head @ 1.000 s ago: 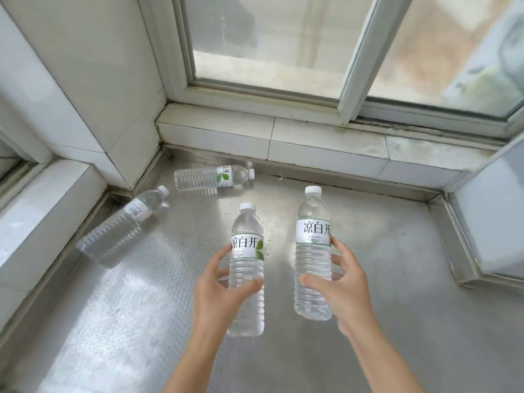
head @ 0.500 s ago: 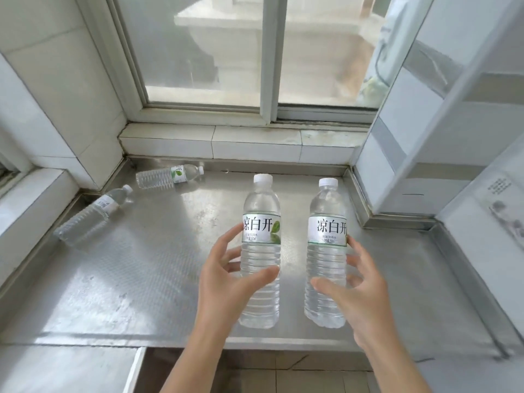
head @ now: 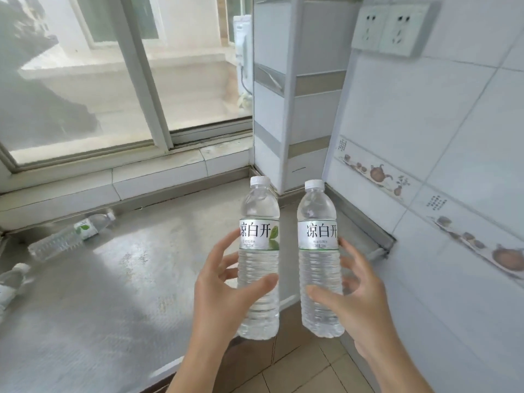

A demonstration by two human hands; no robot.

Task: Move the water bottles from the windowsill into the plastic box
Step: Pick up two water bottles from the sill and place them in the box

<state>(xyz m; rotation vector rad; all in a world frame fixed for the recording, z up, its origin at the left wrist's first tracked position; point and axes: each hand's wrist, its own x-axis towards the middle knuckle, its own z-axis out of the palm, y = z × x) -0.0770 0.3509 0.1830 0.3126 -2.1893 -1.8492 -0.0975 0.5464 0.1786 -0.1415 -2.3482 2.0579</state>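
Observation:
My left hand (head: 224, 290) grips a clear water bottle (head: 258, 222) with a white cap and a green-leaf label, held upright in the air. Beside it my right hand (head: 360, 304) holds a second upright water bottle (head: 318, 219) of the same kind. Both are lifted off the metal windowsill (head: 119, 302), near its right front corner. Two more bottles lie on their sides on the sill: one (head: 68, 236) at the back left, another (head: 10, 282) cut off by the left edge. The plastic box is not in view.
A sliding window (head: 119, 80) rises behind the sill above a tiled ledge (head: 113, 185). A white tiled wall (head: 453, 194) with two sockets (head: 394, 26) stands close on the right. Brown floor tiles (head: 306, 373) show below the sill's front edge.
Both hands have carried their bottles back off the sill and to the right. The view has swung right, so the lying bottles have slid to the left and the tiled wall has come in.

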